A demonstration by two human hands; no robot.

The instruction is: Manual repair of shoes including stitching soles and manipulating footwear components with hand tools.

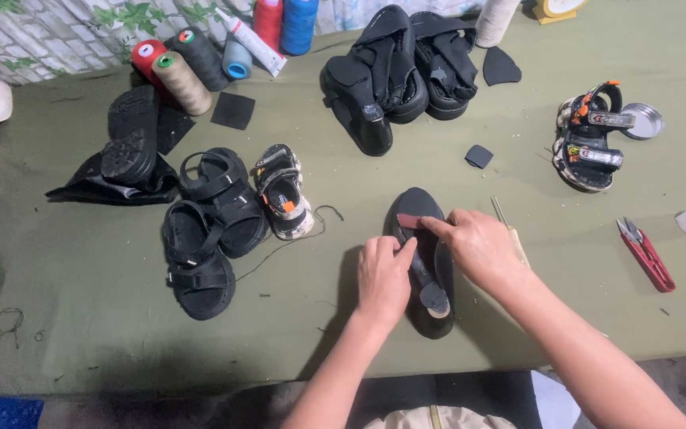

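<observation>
A black shoe sole (425,208) lies lengthwise on the green table cover (81,286) in front of me. My left hand (383,274) presses on its left edge, fingers curled over a dark strap piece. My right hand (478,246) rests on the right side, its fingertips pinching a dark red strip (409,222) laid across the sole's upper part. A round grey patch (435,297) shows at the sole's near end.
Black sandals (208,222) and a small patterned sandal (283,193) lie at left. More black sandals (395,71) sit at the back, thread cones (180,79) behind. At right are a colourful sandal (585,139), a round tin (645,121), red snips (646,254), an awl (510,226).
</observation>
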